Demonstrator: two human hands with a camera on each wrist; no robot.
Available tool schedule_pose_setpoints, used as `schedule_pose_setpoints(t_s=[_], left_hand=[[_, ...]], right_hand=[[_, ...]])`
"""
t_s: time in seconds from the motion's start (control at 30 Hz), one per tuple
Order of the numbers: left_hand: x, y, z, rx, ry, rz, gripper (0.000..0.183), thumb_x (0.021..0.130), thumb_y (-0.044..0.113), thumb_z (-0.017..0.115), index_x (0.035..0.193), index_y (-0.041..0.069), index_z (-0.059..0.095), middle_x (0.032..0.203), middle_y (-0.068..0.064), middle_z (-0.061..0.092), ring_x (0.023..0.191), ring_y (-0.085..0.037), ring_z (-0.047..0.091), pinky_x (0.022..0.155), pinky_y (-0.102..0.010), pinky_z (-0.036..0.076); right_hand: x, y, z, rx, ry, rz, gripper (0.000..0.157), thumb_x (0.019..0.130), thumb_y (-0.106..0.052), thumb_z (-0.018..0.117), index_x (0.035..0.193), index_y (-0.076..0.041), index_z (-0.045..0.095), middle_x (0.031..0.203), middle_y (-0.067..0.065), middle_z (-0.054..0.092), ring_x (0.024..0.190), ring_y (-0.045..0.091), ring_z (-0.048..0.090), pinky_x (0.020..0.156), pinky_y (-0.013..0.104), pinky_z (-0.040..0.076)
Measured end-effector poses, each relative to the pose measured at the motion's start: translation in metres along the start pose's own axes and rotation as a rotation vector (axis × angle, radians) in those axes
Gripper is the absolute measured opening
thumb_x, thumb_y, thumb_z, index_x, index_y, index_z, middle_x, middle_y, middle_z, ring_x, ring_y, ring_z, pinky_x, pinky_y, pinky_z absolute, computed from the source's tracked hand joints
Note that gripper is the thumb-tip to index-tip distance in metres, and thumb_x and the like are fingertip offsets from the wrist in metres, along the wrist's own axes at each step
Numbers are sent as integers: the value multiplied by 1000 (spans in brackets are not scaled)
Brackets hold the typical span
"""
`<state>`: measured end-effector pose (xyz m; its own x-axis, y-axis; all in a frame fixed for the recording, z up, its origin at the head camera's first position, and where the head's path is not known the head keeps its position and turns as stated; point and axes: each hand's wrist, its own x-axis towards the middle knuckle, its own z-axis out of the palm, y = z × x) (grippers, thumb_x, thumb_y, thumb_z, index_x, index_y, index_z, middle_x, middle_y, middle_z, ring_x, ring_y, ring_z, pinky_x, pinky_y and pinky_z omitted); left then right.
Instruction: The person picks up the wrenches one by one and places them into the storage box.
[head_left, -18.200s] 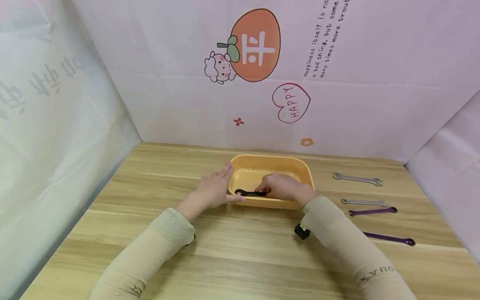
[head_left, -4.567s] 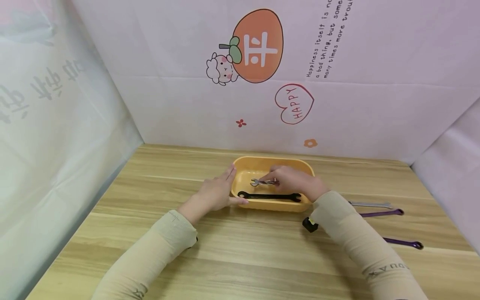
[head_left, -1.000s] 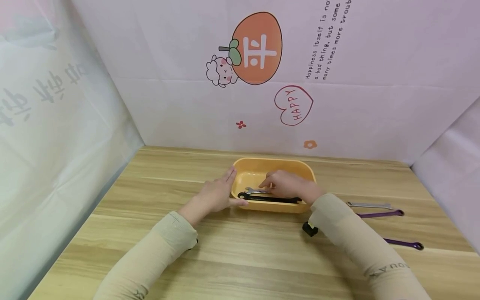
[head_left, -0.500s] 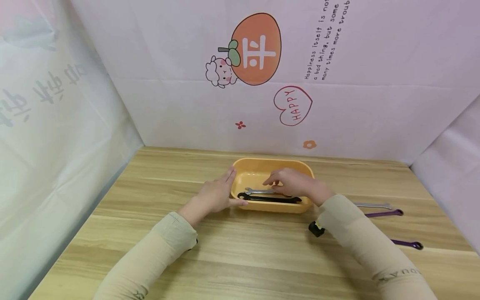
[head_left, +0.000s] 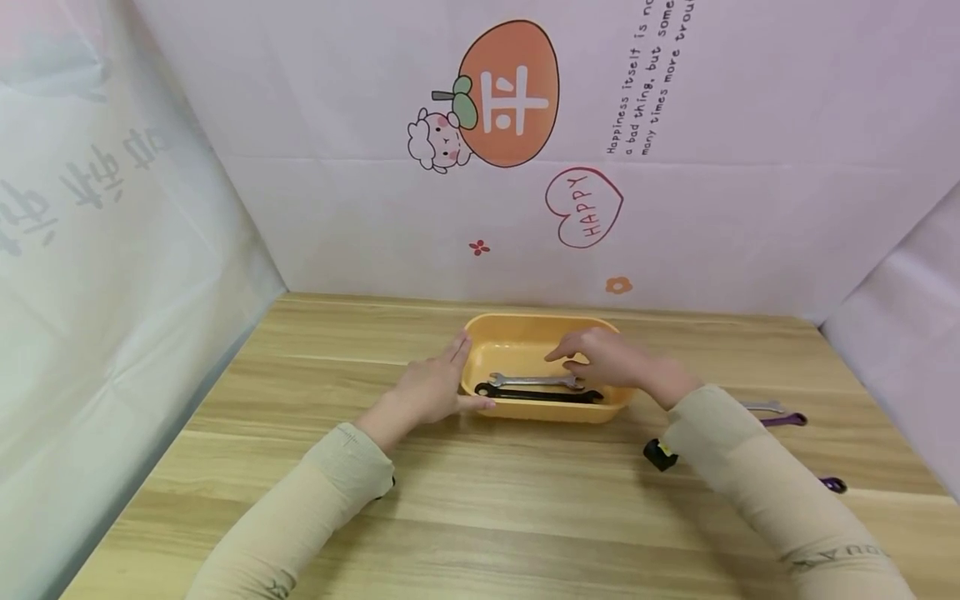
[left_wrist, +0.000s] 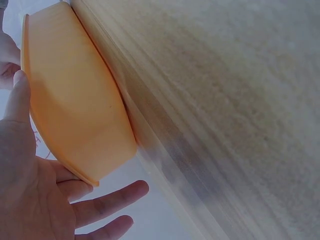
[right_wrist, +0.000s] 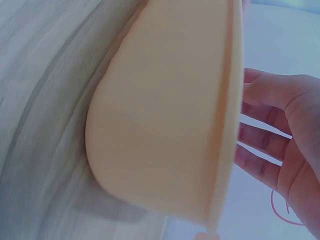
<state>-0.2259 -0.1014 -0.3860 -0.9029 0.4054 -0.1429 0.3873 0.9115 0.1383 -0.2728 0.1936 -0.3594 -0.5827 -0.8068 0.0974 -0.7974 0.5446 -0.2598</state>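
A yellow plastic bin (head_left: 551, 411) stands on the table. My left hand (head_left: 427, 387) holds it at the left end, thumb along the near rim and fingers at the left rim. In the left wrist view two fingers of that hand stick out past the bin's corner. Inside the bin, a silver open-end wrench (head_left: 532, 381) lies behind a black combination wrench (head_left: 536, 394), roughly parallel to it. My right hand (head_left: 600, 357) hovers over the bin's right part, fingers loosely bent with nothing between them. In the right wrist view the rim partly hides its fingertips.
On the table to the right lie a silver wrench (head_left: 765, 407), a purple wrench (head_left: 787, 420) and another purple wrench (head_left: 832, 484), all partly covered by my right sleeve (head_left: 757, 467). A printed white cloth (head_left: 360, 225) hangs behind the table (head_left: 480, 517).
The silver open-end wrench was set down beside the black one. My right hand has let go of it and moved up and right. The left hand stays at the bin.
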Motion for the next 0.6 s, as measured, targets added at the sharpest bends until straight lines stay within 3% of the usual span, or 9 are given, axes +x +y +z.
schedule_pose_setpoints(t_s=[0.13,0.4,0.6], left_hand=[[0,-1,0,5,3,-6,117,87,81,52,164,4,8,171,-7,2,72,-21,61,43,-23,28],[0,-1,-1,12,-4,-12,116,88,81,51,164,5,8,171,-7,3,76,-21,62,44,-23,29],[1,-1,0,11,-6,-10,117,87,82,51,164,5,7,171,-7,2,93,-27,69,46,-25,34]], right_hand=[[-8,2,-7,10,6,13,25,94,5,69,117,-1,76,112,10,73,103,31,68,87,47,55],[-23,6,-16,11,29,41,27,91,7,70,116,0,76,111,10,73,101,32,69,84,46,56],[-36,4,-23,11,45,89,27,90,7,71,116,-1,77,114,12,73,106,35,67,88,52,54]])
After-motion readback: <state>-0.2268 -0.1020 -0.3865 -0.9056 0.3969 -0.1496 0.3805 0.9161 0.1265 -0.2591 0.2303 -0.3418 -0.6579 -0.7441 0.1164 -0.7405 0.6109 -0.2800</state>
